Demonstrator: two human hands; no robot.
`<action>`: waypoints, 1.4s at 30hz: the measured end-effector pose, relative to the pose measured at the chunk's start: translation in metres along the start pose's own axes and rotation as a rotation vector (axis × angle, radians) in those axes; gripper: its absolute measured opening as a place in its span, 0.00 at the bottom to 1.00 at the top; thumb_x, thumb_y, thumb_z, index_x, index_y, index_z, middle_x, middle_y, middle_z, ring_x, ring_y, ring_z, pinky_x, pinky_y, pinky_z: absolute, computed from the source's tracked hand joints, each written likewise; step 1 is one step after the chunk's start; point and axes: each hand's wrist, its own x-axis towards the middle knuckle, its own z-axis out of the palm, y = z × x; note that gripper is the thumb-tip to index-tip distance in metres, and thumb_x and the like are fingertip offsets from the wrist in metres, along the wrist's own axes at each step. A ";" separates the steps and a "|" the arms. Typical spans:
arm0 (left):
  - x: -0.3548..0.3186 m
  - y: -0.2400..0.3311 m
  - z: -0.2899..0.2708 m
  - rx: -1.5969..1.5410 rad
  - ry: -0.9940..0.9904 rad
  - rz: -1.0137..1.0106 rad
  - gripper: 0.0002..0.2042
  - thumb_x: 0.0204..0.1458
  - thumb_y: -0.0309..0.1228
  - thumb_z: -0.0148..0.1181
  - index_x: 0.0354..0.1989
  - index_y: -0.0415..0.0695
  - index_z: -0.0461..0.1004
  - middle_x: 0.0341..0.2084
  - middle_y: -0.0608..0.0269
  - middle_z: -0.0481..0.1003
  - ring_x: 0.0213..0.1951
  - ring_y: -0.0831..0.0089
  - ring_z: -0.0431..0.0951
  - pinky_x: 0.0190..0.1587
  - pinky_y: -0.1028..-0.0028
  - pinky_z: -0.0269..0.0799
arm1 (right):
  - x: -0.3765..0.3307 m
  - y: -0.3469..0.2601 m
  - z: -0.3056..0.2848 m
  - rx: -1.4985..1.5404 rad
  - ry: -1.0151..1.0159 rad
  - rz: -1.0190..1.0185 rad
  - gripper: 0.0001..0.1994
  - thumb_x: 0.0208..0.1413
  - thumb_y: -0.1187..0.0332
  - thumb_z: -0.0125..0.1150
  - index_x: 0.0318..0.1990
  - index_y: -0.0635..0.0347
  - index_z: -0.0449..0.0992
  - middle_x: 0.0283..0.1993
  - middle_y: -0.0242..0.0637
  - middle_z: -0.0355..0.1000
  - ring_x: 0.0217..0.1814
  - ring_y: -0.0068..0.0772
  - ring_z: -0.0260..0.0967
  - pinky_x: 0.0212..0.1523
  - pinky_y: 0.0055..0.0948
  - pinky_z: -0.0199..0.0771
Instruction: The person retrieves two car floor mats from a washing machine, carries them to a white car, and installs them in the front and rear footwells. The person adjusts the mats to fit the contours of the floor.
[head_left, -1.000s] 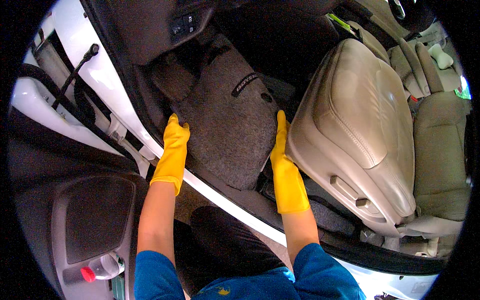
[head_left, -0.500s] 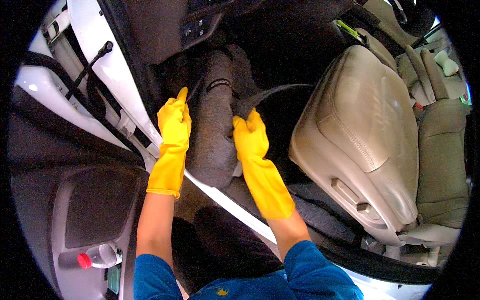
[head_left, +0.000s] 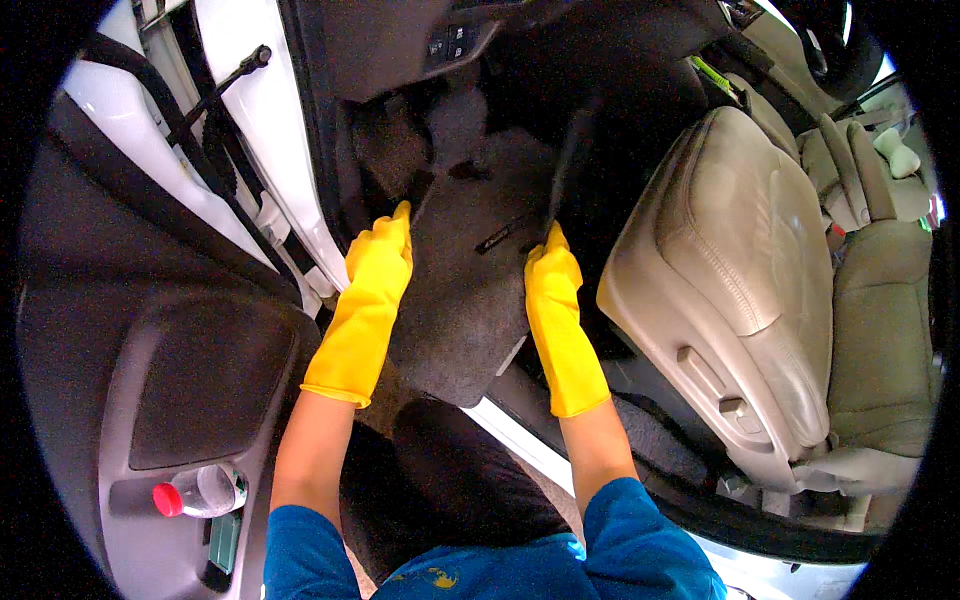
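A dark grey car floor mat hangs half out of the footwell, lifted and partly folded over the door sill. My left hand, in a yellow rubber glove, grips the mat's left edge. My right hand, also gloved in yellow, grips its right edge. Both forearms come up from the lower edge, with blue sleeves at the bottom.
A beige leather front seat stands to the right, more beige seats behind it. The open car door fills the left, with a red-capped plastic bottle in its pocket. The white door sill runs under the mat.
The mat lay flat in the footwell, then was folded up between my hands. Now it is pulled toward me over the sill, and my hands are spread apart on its edges.
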 end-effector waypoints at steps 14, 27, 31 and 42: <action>-0.010 -0.032 0.090 -0.391 0.232 -0.290 0.18 0.58 0.36 0.49 0.57 0.53 0.65 0.44 0.47 0.72 0.43 0.44 0.72 0.46 0.57 0.68 | 0.040 0.001 0.000 0.093 -0.005 0.277 0.20 0.54 0.67 0.50 0.56 0.55 0.67 0.50 0.53 0.70 0.48 0.56 0.70 0.48 0.42 0.70; 0.066 -0.007 0.124 -0.609 0.420 -0.396 0.17 0.58 0.34 0.51 0.54 0.41 0.67 0.44 0.43 0.73 0.46 0.46 0.73 0.46 0.61 0.69 | 0.104 0.053 0.065 0.247 0.388 0.162 0.22 0.54 0.64 0.52 0.58 0.51 0.64 0.43 0.47 0.73 0.42 0.47 0.72 0.43 0.41 0.72; 0.054 -0.046 0.171 -0.299 0.296 -0.382 0.21 0.57 0.37 0.51 0.53 0.33 0.65 0.45 0.42 0.73 0.46 0.46 0.74 0.47 0.63 0.70 | 0.108 0.072 0.083 0.167 -0.041 0.626 0.21 0.52 0.62 0.57 0.55 0.54 0.71 0.50 0.52 0.71 0.52 0.51 0.69 0.53 0.39 0.68; 0.055 -0.034 0.164 -0.291 0.144 -0.442 0.21 0.59 0.38 0.49 0.51 0.31 0.65 0.46 0.34 0.70 0.47 0.42 0.72 0.46 0.59 0.71 | 0.050 0.040 0.053 -0.220 -0.214 0.307 0.39 0.50 0.53 0.59 0.67 0.56 0.50 0.52 0.52 0.68 0.51 0.51 0.68 0.52 0.41 0.68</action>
